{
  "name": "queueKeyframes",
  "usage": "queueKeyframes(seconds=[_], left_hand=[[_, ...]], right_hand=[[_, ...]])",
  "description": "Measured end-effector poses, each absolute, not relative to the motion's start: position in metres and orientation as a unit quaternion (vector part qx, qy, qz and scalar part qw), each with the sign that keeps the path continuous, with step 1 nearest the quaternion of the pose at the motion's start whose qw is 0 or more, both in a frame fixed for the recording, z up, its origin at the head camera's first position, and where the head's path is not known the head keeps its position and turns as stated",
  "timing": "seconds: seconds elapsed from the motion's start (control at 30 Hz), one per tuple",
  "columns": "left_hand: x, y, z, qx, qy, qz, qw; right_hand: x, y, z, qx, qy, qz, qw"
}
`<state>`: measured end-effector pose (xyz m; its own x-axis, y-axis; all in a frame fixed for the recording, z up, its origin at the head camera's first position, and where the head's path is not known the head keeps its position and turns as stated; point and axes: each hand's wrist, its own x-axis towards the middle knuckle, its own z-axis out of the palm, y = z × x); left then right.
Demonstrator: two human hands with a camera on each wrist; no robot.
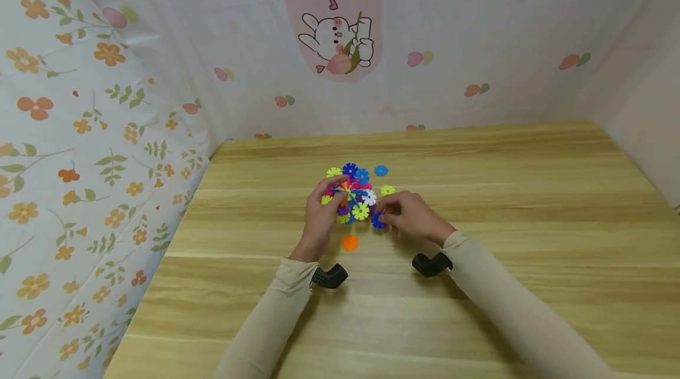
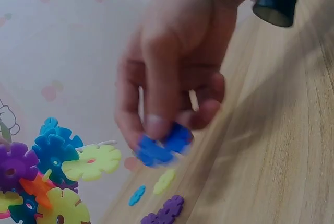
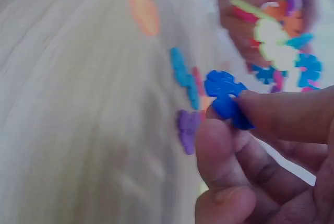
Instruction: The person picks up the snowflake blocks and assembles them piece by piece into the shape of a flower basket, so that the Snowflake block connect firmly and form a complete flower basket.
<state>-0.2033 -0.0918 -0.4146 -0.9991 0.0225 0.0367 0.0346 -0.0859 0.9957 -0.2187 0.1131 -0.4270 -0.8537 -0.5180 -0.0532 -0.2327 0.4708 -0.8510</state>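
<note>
My left hand (image 1: 317, 222) holds a many-coloured cluster of joined snowflake discs (image 1: 360, 211) above the table, thumb and fingers round its left side. The same cluster (image 2: 56, 153) shows at lower left in the left wrist view, that hand itself out of sight there. To the right, my right hand (image 1: 419, 218) pinches one dark blue snowflake disc (image 1: 378, 221) between thumb and fingertips, apart from the cluster. Close up in the right wrist view, the blue disc (image 3: 222, 85) has notched edges; it is blurred in the left wrist view.
A loose orange disc (image 1: 350, 242) lies on the wooden table (image 1: 510, 190) nearest me. Beyond the hands lie a light blue disc (image 1: 381, 170) and a yellow-green disc (image 1: 388, 190). A purple disc (image 2: 164, 211) rests below the right hand. Patterned cloth hangs behind and left.
</note>
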Motion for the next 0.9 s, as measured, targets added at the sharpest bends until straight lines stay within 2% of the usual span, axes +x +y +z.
queueKeyframes(seconds=[0.27, 0.43, 0.6, 0.9], left_hand=[[-0.193, -0.084, -0.399, -0.021, -0.685, -0.728, 0.009], [-0.198, -0.082, -0.412, -0.02, -0.682, -0.731, 0.004], [-0.204, -0.079, -0.429, -0.035, -0.695, -0.718, 0.02], [-0.2, -0.068, -0.433, -0.019, -0.722, -0.69, 0.047]], right_hand=[[-0.218, 0.124, -0.413, -0.179, 0.811, -0.539, 0.139], [-0.218, 0.124, -0.409, -0.152, 0.804, -0.568, 0.093], [-0.216, 0.12, -0.405, -0.138, 0.811, -0.567, 0.043], [-0.212, 0.115, -0.403, -0.129, 0.832, -0.539, 0.003]])
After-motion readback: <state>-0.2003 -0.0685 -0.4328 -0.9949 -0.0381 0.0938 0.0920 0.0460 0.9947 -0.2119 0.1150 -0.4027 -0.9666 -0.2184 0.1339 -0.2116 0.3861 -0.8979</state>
